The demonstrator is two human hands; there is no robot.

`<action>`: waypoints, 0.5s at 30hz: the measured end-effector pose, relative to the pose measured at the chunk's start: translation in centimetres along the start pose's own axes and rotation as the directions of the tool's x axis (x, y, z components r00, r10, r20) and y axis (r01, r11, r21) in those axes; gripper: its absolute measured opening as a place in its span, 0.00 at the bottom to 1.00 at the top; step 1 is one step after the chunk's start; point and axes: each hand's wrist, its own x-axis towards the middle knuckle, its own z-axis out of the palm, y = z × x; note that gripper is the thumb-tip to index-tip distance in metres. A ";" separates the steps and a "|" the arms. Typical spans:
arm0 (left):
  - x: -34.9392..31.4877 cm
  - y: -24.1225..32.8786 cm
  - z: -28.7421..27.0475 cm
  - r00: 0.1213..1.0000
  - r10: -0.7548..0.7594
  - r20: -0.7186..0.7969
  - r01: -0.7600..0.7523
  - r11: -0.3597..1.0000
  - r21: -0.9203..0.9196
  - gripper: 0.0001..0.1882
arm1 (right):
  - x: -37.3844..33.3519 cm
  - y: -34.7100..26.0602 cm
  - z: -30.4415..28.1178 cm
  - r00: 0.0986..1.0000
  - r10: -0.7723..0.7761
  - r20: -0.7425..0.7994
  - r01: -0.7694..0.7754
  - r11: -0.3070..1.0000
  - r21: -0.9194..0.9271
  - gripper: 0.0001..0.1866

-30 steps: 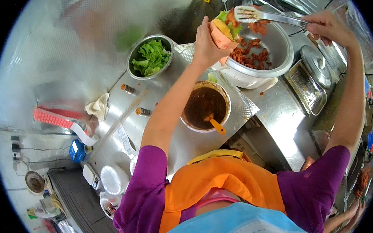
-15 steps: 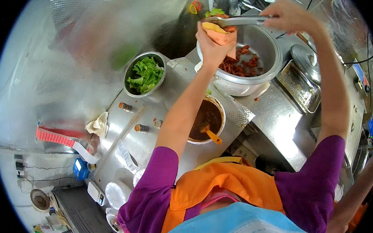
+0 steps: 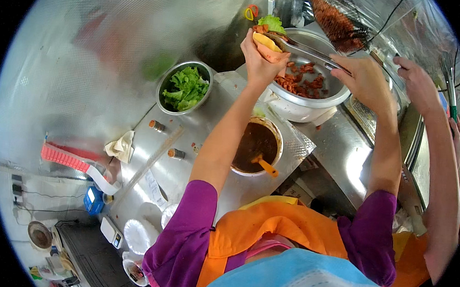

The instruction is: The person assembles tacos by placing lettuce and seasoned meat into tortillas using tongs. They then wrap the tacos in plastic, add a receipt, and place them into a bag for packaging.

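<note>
My left hand (image 3: pixel 260 66) is closed around a filled flatbread (image 3: pixel 267 41) in a pinkish paper sleeve, held upright by the pot's near-left side. Lettuce (image 3: pixel 271 24) and reddish meat pieces stick out of its top. Metal tongs (image 3: pixel 312 51) are gripped in my right hand (image 3: pixel 365 81), their tips at the flatbread's opening. Behind and below them stands a large silver pot (image 3: pixel 341 97) with chopped reddish meat (image 3: pixel 302 82) in it.
Left of the pot are a steel bowl of lettuce (image 3: pixel 186 88) and a container of brown sauce (image 3: pixel 256 145) with an orange-handled utensil (image 3: pixel 265 165). A co-worker's arm (image 3: pixel 441 172) reaches in at right, near a green-handled brush (image 3: pixel 451 88). Browned meat (image 3: pixel 337 24) shows at the top.
My right hand has come down and nearer with the tongs, which now slant toward the flatbread. A co-worker's arms have reached in at right, and the browned meat has appeared at the top.
</note>
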 end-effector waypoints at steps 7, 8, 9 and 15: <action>0.2 -0.3 -1.6 0.997 -0.067 -0.034 0.063 0.992 -0.107 0.55 | 0.3 -3.5 -2.6 0.995 0.078 0.069 -0.075 0.996 -0.054 0.22; 0.2 -0.4 -2.2 0.996 -0.076 -0.036 0.071 0.990 -0.119 0.56 | 0.2 -3.8 -2.5 0.996 0.074 0.043 -0.072 0.996 -0.044 0.22; 0.3 -0.2 -2.7 0.996 -0.083 -0.035 0.077 0.988 -0.137 0.56 | -0.1 -4.0 -2.2 0.997 0.076 0.016 -0.076 0.996 -0.037 0.22; 0.5 1.1 -6.7 0.988 -0.031 -0.154 0.006 0.986 -0.166 0.57 | -1.2 -8.1 -2.6 0.998 0.052 -0.041 -0.051 0.999 0.016 0.22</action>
